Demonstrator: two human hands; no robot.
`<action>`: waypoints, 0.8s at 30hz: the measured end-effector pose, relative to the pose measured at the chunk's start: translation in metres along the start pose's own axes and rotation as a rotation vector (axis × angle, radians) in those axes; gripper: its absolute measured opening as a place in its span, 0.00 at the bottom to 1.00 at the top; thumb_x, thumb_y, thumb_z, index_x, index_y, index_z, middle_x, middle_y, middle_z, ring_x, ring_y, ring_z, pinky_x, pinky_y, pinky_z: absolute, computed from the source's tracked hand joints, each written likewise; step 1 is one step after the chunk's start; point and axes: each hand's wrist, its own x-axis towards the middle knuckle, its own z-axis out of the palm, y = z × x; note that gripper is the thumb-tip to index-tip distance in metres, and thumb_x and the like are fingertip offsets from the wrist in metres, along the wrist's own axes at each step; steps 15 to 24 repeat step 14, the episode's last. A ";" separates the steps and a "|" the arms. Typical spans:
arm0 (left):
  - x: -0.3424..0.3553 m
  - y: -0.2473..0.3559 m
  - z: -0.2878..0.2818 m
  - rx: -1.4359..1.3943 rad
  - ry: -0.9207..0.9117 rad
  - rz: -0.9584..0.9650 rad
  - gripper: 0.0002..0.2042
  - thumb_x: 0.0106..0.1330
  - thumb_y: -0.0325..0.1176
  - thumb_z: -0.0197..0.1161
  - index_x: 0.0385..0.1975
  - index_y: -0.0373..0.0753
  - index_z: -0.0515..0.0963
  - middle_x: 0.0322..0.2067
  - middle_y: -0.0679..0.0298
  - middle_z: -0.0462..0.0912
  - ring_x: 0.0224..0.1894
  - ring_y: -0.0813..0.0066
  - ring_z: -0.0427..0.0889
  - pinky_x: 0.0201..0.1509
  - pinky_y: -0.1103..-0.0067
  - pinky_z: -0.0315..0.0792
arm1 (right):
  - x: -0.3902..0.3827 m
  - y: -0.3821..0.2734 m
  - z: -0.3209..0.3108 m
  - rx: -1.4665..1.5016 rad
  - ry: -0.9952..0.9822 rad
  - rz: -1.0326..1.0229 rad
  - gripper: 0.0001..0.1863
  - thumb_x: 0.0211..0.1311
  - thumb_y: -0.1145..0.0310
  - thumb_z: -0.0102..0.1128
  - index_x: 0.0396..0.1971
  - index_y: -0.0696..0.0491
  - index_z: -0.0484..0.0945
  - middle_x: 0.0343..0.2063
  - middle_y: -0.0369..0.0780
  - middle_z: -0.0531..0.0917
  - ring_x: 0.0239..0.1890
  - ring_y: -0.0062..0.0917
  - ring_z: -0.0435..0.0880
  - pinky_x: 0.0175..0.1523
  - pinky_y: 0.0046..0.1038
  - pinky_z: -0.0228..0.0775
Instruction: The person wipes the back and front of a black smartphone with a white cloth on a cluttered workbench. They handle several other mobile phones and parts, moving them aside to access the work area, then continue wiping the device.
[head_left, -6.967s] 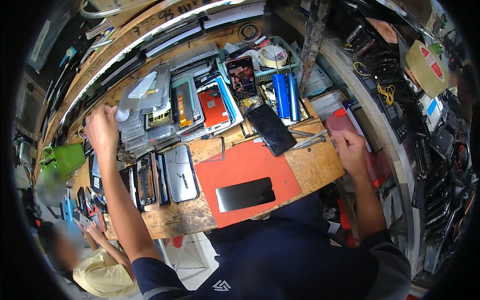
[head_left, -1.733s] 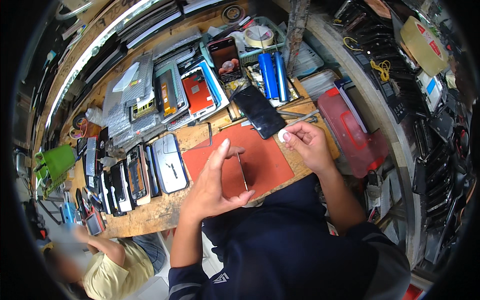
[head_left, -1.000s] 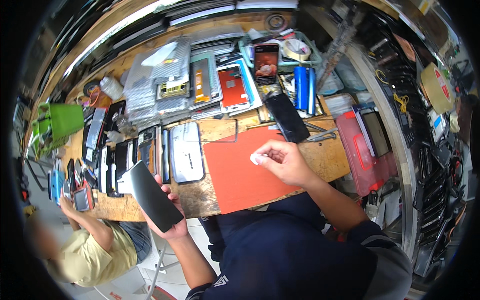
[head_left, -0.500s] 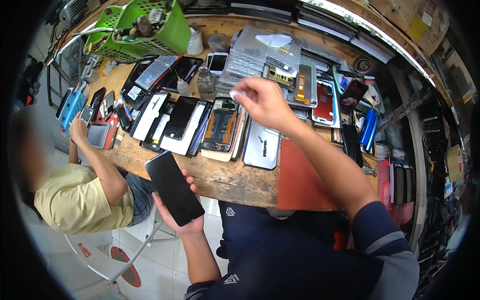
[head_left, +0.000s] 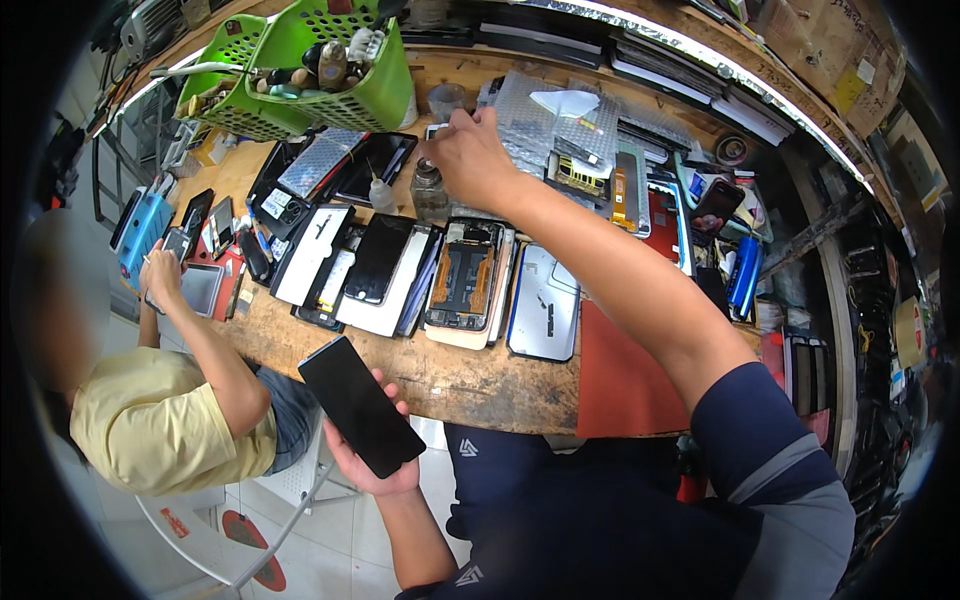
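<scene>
My left hand [head_left: 372,472] is closed round a smartphone [head_left: 362,405] with a dark screen facing up, held in front of the bench edge. My right hand [head_left: 472,168] reaches over the bench with bent fingers right at the top of a small clear glass bottle [head_left: 430,192]. Whatever those fingertips pinch is hidden behind the hand. A small white squeeze bottle with a thin tip [head_left: 382,194] stands left of the glass one. Below them lie a phone with its back off [head_left: 462,280] and a black-screened phone [head_left: 380,255].
Green baskets [head_left: 385,85] of tools stand at the back left. Bubble-wrapped parts [head_left: 525,120] lie behind my right hand. A red mat [head_left: 625,380] covers the bench's right front, beside a white panel [head_left: 543,305]. A person in a yellow shirt [head_left: 165,420] works at the left.
My right hand has moved left and away from me to the glass bottle's top; a small white piece seen at its fingertips is now hidden. My left hand still holds the smartphone.
</scene>
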 end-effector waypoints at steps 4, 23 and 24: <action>0.008 -0.004 0.009 0.002 0.000 -0.007 0.35 0.84 0.56 0.36 0.76 0.32 0.63 0.68 0.39 0.73 0.61 0.47 0.83 0.59 0.60 0.84 | 0.004 0.006 0.002 0.055 0.045 -0.003 0.15 0.51 0.76 0.64 0.39 0.48 0.90 0.37 0.34 0.88 0.51 0.35 0.76 0.58 0.48 0.57; 0.015 -0.025 0.018 0.043 -0.054 -0.011 0.35 0.84 0.57 0.37 0.77 0.34 0.63 0.69 0.38 0.72 0.62 0.44 0.82 0.61 0.58 0.83 | 0.006 0.006 0.009 0.028 0.013 -0.032 0.11 0.50 0.75 0.67 0.34 0.48 0.90 0.35 0.34 0.88 0.52 0.37 0.76 0.56 0.48 0.58; 0.015 -0.025 0.018 0.043 -0.054 -0.011 0.35 0.84 0.57 0.37 0.77 0.34 0.63 0.69 0.38 0.72 0.62 0.44 0.82 0.61 0.58 0.83 | 0.006 0.006 0.009 0.028 0.013 -0.032 0.11 0.50 0.75 0.67 0.34 0.48 0.90 0.35 0.34 0.88 0.52 0.37 0.76 0.56 0.48 0.58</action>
